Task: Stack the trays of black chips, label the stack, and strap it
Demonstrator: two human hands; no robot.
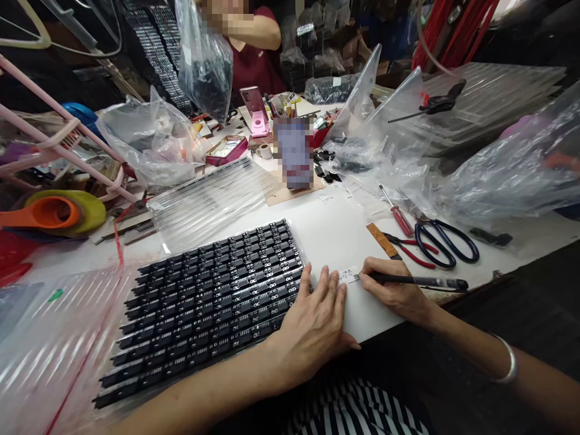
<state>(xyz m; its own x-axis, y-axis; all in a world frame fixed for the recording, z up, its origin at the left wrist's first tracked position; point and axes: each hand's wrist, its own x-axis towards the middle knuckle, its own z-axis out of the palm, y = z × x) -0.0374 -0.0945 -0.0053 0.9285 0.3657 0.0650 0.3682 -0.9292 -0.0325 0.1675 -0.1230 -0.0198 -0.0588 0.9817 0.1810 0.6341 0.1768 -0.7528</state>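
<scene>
My right hand is closed around a black pen, its tip at the right end of a small white paper label with handwritten marks. The label lies on the white tabletop. My left hand lies flat with fingers outstretched, its fingertips on the label's left edge. Left of that hand, a clear plastic tray holds many rows of small black parts with metal pins.
Beyond my right hand are scissors, red-handled pliers, a red screwdriver and a brown-handled blade. Empty clear trays lie behind the parts. A phone stands ahead. A co-worker holds a plastic bag opposite.
</scene>
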